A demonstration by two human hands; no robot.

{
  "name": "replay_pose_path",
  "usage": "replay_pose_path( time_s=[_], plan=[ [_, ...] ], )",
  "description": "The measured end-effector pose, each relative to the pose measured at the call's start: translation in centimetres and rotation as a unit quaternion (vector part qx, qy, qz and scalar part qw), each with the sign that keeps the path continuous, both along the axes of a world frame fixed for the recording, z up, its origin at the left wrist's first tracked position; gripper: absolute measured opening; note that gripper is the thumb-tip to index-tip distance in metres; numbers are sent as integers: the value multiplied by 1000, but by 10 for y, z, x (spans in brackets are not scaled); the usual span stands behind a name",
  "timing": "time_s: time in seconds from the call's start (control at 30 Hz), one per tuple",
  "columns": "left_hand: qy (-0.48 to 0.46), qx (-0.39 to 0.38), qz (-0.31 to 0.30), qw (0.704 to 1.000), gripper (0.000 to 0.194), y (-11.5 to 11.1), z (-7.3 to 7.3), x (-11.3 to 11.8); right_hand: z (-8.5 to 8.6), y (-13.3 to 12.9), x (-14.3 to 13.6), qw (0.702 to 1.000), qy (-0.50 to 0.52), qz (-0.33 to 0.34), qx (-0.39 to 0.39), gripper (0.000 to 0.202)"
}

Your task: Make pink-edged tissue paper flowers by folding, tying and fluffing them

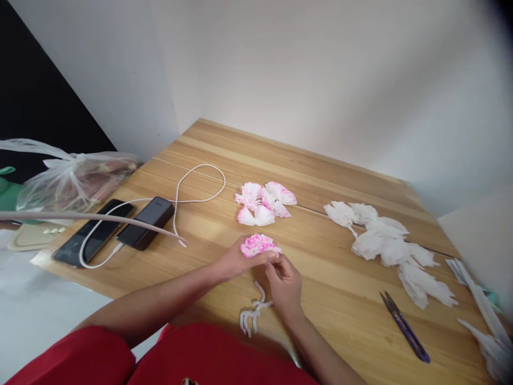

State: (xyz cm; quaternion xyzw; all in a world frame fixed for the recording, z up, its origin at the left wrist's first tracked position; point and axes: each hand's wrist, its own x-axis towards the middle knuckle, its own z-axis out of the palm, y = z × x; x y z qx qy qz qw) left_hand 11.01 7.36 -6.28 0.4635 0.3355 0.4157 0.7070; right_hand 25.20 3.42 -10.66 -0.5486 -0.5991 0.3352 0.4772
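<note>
Pale walls (300, 80) backed your wooden table (340, 289); at the picture's centre, your left hand (236, 260) gripped the pink-edged flower (258, 245), your right fingers (276, 262) pinching its edge. Pulling too hard could have torn it.

Magenta-pink mottling over white is shown on the held paper flower (258, 245); pink-tinged edges on white are seen on the bunched papers (256, 215). The tabletop (344, 299) is banded in light and darker tan. Purple handles are seen on the snips (405, 327); the sleeves (76, 357) are coloured red.
</note>
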Motion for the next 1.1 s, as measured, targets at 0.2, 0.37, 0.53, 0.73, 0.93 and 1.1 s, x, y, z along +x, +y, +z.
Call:
replay_pose_path(
  time_s=[0.2,0.37,0.53,0.73,0.93,1.1],
  plan=[
    [2,45,2,999,31,-1,6,-2,1,-1,0,1000,-1,-1,-5,19],
    [16,82,-23,996,34,-1,7,-5,2,1,-1,1000,3,-8,-20,19],
    [-7,72,-16,997,49,0,-1,-2,-1,5,1,998,33,28,-55,19],
    [-67,31,8,997,54,0,-11,5,-1,7,-1,993,73,21,-87,24],
    [-13,56,44,997,51,-1,-13,6,10,11,1,991,58,66,-105,28],
    [30,109,82,990,45,-7,-8,9,10,11,6,994,-72,81,-2,20]
  ],
)
